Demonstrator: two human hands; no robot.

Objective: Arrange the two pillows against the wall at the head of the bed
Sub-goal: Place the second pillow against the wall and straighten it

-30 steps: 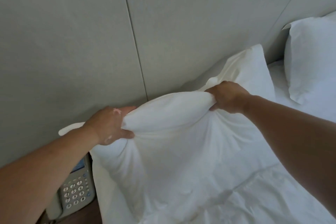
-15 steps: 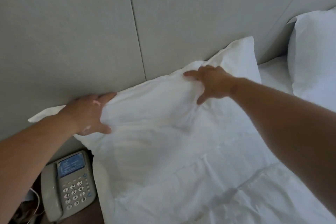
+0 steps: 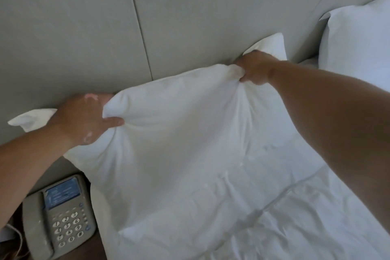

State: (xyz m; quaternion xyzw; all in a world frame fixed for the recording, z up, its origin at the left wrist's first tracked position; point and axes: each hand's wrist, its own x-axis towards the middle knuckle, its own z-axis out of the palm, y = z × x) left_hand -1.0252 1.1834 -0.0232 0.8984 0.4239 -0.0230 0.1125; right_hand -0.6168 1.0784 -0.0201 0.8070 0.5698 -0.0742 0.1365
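Observation:
A white pillow (image 3: 179,133) lies at the left end of the bed, its top edge against the grey padded wall (image 3: 190,17). My left hand (image 3: 84,118) grips the pillow's upper left part, fabric bunched under the thumb. My right hand (image 3: 256,68) pinches a fold at its upper right edge. The pillow's left corner sticks out past my left wrist. A second white pillow (image 3: 358,48) leans upright against the wall at the far right, partly cut off by the frame.
A grey desk telephone (image 3: 59,219) with a keypad sits on a dark wooden nightstand (image 3: 97,249) at the bottom left, beside the bed. White wrinkled bedding (image 3: 274,217) covers the bed below the pillow.
Half a second ago both hands lay flat on the pillow, pressing it to the wall; now both have closed on its top edge again and bunch the fabric.

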